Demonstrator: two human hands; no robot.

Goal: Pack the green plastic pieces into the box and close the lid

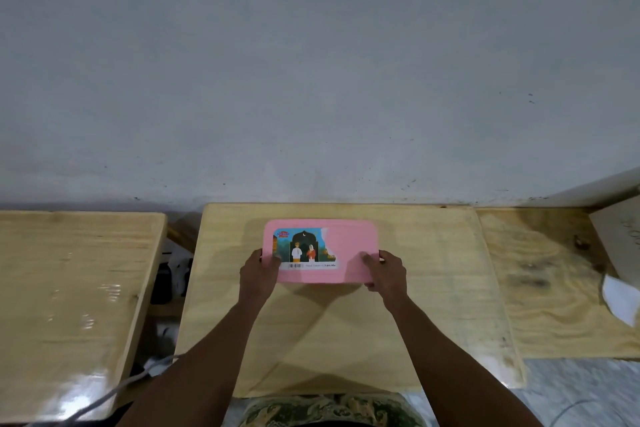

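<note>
A pink plastic box (349, 239) lies flat on the middle wooden table (433, 288), with its pink lid on top. A colourful, partly torn sticker (304, 248) covers the lid's left half. My left hand (258, 274) grips the box's left near corner, thumb on the lid. My right hand (386, 270) grips the right near corner the same way. No green plastic pieces are visible; the inside of the box is hidden by the lid.
A second wooden table (69, 305) stands to the left across a gap holding dark items and a white cable (114, 388). A plywood board (554, 288) adjoins on the right, with a white object (620, 298) at its edge. A grey wall (311, 80) rises behind.
</note>
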